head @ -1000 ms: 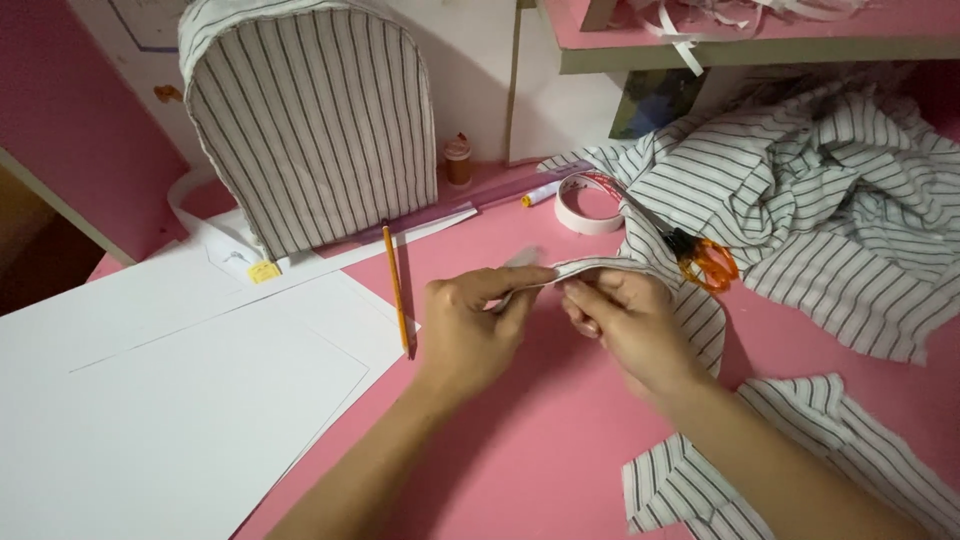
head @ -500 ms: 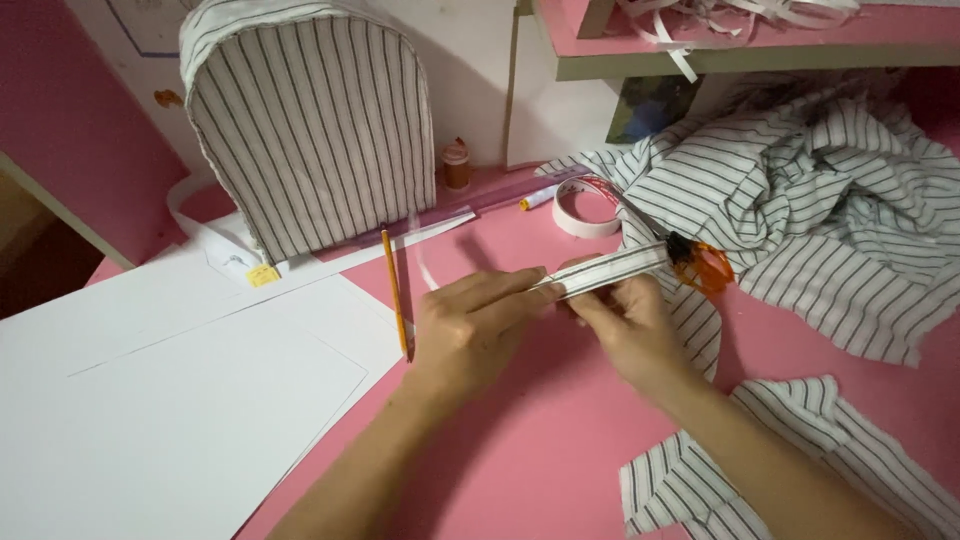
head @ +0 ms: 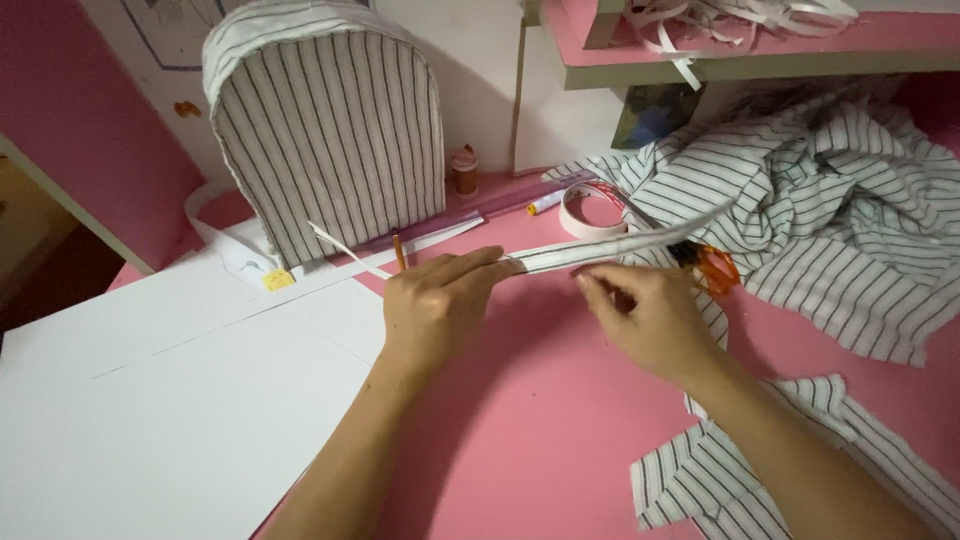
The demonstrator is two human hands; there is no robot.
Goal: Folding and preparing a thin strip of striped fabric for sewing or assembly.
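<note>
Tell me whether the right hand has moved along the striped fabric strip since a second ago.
Yes. The right hand has slid rightward along the striped fabric strip, away from the left hand and toward the orange scissors.

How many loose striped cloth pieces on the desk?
3: a narrow strip held between left hand and right hand, a big heap at right, an offcut near the bottom. More may be hidden.

A long narrow strip of striped fabric [head: 610,247], white with thin dark lines, is stretched almost flat above the pink table. Its left end is pinched under the fingers of the left hand [head: 437,305]. The right hand [head: 650,320] touches it at the middle, and its right end rises toward far right.
</note>
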